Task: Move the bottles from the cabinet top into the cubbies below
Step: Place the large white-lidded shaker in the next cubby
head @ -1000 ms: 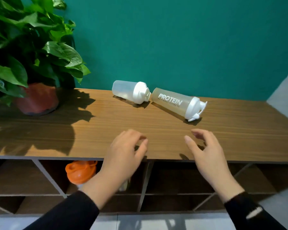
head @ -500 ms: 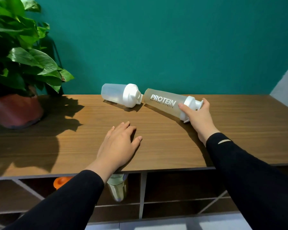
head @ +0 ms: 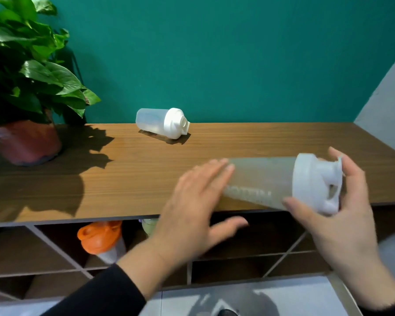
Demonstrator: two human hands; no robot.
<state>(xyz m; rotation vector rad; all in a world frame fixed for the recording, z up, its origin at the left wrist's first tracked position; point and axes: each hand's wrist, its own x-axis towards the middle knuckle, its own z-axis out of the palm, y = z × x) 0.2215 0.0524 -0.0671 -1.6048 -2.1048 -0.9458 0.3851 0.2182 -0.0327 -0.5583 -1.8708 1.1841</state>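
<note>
My right hand [head: 335, 226] grips the white lid end of a frosted protein shaker bottle [head: 262, 181], holding it sideways above the front edge of the wooden cabinet top [head: 123, 174]. My left hand [head: 196, 210] is spread flat, fingers apart, with its fingertips at the bottle's base end. A smaller clear bottle with a white cap [head: 162, 123] lies on its side near the back of the cabinet top. In the cubbies below, an orange-lidded bottle [head: 100, 239] lies in one compartment and a pale green-topped bottle [head: 149, 224] shows partly beside my left wrist.
A leafy potted plant [head: 25, 87] in a reddish pot stands at the left end of the cabinet top. A teal wall rises behind. The cubby [head: 267, 233] under the held bottle looks dark. A pale floor shows at the bottom.
My right hand has lifted the protein bottle off the back of the top and brought it forward to the front edge. My left hand rose from the wood to the bottle's base.
</note>
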